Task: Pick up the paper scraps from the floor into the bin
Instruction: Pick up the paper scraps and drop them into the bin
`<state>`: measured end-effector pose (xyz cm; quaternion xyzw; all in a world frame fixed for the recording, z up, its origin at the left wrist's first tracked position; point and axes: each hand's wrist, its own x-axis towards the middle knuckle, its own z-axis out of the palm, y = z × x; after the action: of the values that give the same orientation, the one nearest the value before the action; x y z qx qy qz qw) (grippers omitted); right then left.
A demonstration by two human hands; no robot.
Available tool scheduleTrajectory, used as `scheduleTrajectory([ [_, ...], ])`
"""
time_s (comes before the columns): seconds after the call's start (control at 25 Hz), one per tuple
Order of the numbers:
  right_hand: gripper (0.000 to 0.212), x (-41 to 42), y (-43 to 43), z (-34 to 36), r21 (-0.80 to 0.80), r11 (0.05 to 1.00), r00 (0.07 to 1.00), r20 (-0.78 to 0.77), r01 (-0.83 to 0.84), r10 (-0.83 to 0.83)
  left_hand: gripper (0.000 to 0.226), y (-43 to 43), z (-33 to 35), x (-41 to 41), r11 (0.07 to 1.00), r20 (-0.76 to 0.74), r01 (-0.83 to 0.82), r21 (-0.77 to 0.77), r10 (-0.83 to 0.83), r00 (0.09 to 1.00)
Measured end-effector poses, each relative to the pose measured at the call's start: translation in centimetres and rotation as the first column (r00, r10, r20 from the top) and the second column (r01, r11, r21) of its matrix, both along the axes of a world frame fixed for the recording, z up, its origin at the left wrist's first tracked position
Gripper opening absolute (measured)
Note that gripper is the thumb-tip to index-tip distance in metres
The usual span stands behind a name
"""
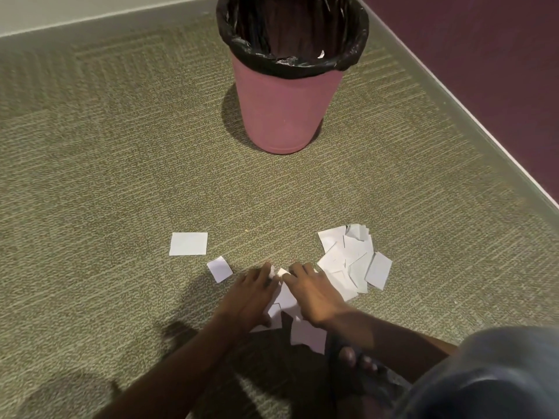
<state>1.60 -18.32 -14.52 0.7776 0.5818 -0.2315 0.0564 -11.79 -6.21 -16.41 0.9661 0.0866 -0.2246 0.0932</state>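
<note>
White paper scraps lie on the green carpet in front of me. My left hand (252,293) and my right hand (311,293) sit side by side, palms down, on a small heap of scraps (286,297), fingers curved over them. Between the fingertips a small scrap (282,272) sticks up. A bigger pile of scraps (351,258) lies just right of my right hand. A square scrap (188,244) and a smaller one (220,269) lie apart to the left. The pink bin (282,107) with a black liner stands upright further ahead; a few scraps show inside its rim.
The carpet meets a maroon wall (484,71) with a white skirting along the right, and a pale wall at the far left. My foot in a dark sandal (354,362) and my grey-clad knee (490,376) are at the bottom right.
</note>
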Motion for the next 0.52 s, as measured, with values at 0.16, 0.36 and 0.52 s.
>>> scheduleTrajectory([
  [0.16, 0.06, 1.4, -0.1, -0.7, 0.032, 0.999, 0.997, -0.069, -0.037, 0.039, 0.092, -0.1, 0.0, 0.3, 1.0, 0.031, -0.001, -0.022, 0.002, 1.0],
  [0.36, 0.061, 2.6, 0.6, -0.6, 0.06, 0.998, 0.985, -0.169, -0.035, 0.045, 0.072, -0.5, -0.2, 0.3, 0.996, 0.062, -0.017, -0.082, 0.022, 0.998],
  [0.52, 0.054, 3.3, 1.4, -0.6, 0.048, 0.998, 0.971, -0.234, -0.038, 0.048, 0.072, -0.5, -1.2, -0.1, 0.988, 0.023, -0.044, -0.151, 0.048, 0.999],
])
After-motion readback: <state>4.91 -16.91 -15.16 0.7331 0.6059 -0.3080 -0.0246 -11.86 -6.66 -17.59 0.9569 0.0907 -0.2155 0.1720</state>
